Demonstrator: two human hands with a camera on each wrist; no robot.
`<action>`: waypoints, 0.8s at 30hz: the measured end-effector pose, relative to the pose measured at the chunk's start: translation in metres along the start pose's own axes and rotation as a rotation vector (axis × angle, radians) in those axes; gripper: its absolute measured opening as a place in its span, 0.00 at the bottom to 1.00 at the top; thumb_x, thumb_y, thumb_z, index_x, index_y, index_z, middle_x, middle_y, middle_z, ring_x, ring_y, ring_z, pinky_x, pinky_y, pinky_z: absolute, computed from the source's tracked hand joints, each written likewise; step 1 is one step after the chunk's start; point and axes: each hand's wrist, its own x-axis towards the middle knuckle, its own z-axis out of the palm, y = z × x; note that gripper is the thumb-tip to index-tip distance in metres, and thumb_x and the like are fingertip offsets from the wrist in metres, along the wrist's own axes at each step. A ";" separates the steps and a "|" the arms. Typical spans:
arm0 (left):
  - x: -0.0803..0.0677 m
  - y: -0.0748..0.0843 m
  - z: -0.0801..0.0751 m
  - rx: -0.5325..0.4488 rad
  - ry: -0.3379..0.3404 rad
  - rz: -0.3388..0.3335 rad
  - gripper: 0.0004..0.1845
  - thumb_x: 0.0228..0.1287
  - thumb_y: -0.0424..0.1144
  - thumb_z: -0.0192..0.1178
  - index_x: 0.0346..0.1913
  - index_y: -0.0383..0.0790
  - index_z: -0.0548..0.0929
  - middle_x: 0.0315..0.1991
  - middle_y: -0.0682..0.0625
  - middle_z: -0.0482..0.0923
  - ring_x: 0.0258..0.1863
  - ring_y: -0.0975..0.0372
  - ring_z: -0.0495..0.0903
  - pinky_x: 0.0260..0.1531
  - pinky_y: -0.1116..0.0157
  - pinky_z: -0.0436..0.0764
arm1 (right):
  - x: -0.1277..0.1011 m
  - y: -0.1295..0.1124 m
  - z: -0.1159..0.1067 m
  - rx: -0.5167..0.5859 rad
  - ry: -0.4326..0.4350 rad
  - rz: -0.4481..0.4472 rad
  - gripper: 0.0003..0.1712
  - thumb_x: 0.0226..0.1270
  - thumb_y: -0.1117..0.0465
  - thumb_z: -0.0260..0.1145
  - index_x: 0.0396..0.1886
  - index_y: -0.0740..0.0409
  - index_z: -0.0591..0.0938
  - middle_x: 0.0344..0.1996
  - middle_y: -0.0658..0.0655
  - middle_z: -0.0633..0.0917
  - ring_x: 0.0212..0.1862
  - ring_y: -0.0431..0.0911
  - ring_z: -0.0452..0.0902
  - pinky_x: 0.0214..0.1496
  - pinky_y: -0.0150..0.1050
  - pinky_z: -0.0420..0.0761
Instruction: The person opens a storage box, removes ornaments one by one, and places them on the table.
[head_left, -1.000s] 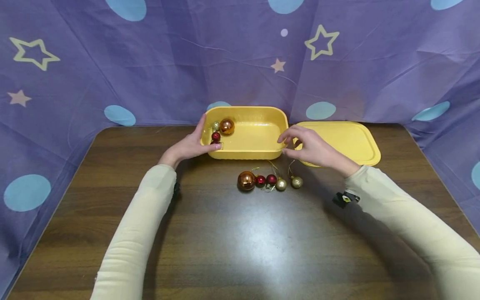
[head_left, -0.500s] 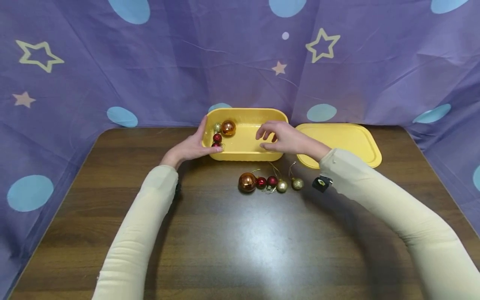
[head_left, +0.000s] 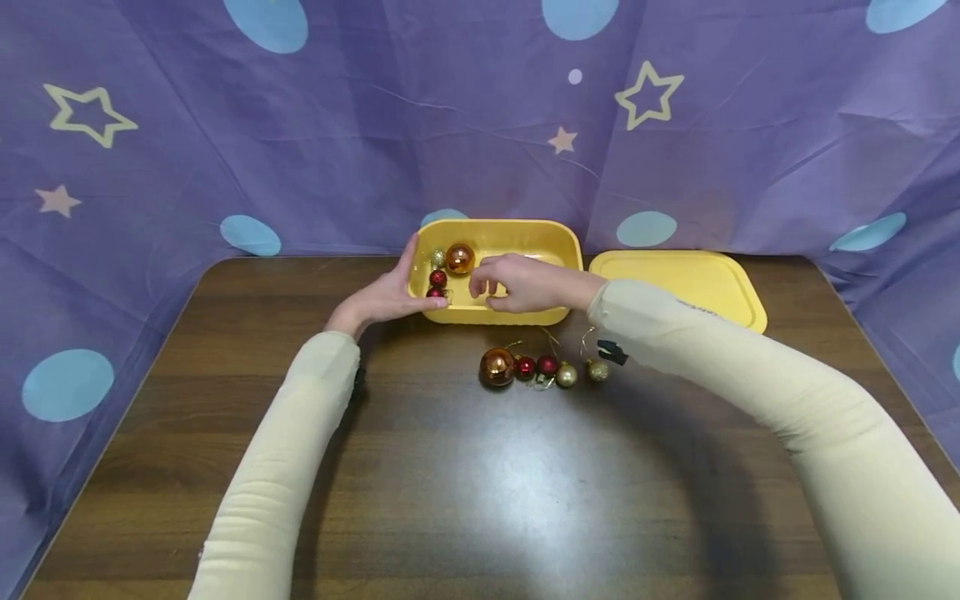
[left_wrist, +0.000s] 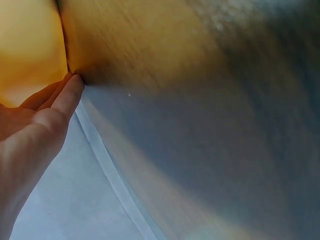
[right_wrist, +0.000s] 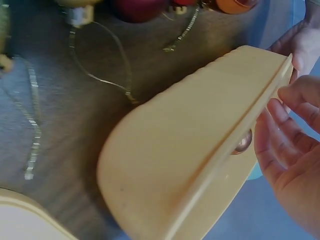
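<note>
A yellow plastic tub (head_left: 517,250) stands at the far middle of the wooden table (head_left: 450,483), with its matching lid (head_left: 682,283) lying flat just beside it on the right. Judged by how things lie, the work is partly done: an orange bauble (head_left: 460,258), a gold glitter bauble (head_left: 437,257) and two small red baubles (head_left: 438,278) already sit in the tub's left end. Five baubles remain in a row on the table in front of the tub: a large copper bauble (head_left: 497,367), two red ones (head_left: 525,367), and two gold ones (head_left: 597,370), each with a thin hanging loop.

The left hand (head_left: 386,296) rests against the tub's left end, fingers straight, thumb along the rim. The right hand (head_left: 525,283) hovers inside the tub, fingers loosely curled and holding nothing visible.
</note>
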 end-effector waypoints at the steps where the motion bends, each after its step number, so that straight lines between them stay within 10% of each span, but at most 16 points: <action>1: 0.000 0.000 0.000 -0.003 0.001 0.001 0.64 0.58 0.47 0.69 0.75 0.48 0.25 0.74 0.32 0.44 0.68 0.43 0.57 0.67 0.49 0.56 | 0.003 0.000 0.000 -0.007 -0.006 -0.004 0.11 0.61 0.70 0.62 0.44 0.67 0.81 0.42 0.61 0.82 0.44 0.53 0.79 0.49 0.45 0.79; 15: 0.001 0.004 0.006 -0.038 -0.017 -0.016 0.63 0.59 0.45 0.69 0.75 0.48 0.23 0.75 0.34 0.36 0.71 0.43 0.51 0.69 0.51 0.51 | 0.033 0.016 0.003 -0.075 -0.109 0.015 0.16 0.60 0.68 0.65 0.48 0.68 0.81 0.44 0.63 0.81 0.47 0.54 0.77 0.52 0.44 0.76; 24: 0.001 0.004 0.006 -0.039 -0.021 -0.034 0.64 0.59 0.46 0.69 0.74 0.49 0.22 0.76 0.37 0.31 0.72 0.45 0.47 0.70 0.52 0.48 | 0.045 0.031 -0.001 -0.081 0.008 0.073 0.20 0.56 0.70 0.68 0.50 0.69 0.79 0.49 0.65 0.78 0.53 0.55 0.73 0.60 0.43 0.71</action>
